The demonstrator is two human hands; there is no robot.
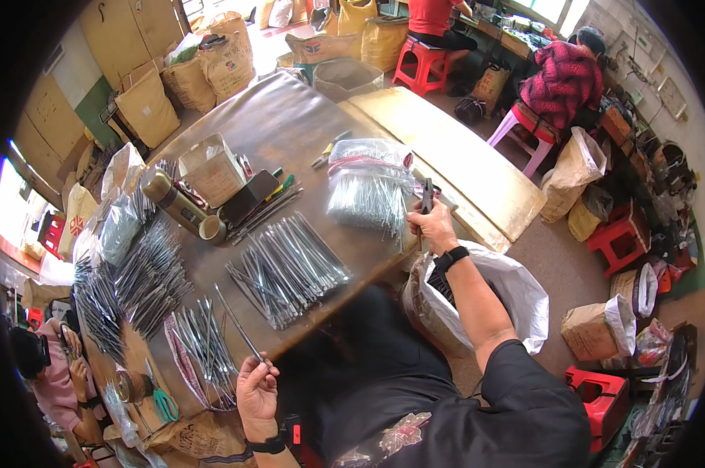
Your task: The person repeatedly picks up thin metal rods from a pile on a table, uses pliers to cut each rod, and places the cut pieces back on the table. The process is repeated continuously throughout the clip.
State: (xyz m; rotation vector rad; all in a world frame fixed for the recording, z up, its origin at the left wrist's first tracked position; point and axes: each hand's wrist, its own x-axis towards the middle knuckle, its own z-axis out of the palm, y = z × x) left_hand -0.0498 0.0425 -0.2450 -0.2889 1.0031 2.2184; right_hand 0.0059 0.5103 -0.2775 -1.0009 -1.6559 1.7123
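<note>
A black shirt (516, 413) lies nearest. Beyond it spreads the brown worktop (290, 117), with a white sack (520, 300) beside it, then a rod pile (288, 269) and clear bag (368, 160). The right hand's (434, 225) grip is clamped on pliers (427, 193) near the bag; the left hand's (257, 390) grip pinches one rod (237, 321) by the worktop's front edge.

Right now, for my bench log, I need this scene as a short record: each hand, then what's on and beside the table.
Left hand: holds one metal rod
Right hand: grips dark pliers
Table, centre: loose rod pile
Beyond that pile, to the right: clear plastic bag of thin rods
Beside the cardboard box: bronze flask
Beside table: open white sack, partly behind right forearm
</note>
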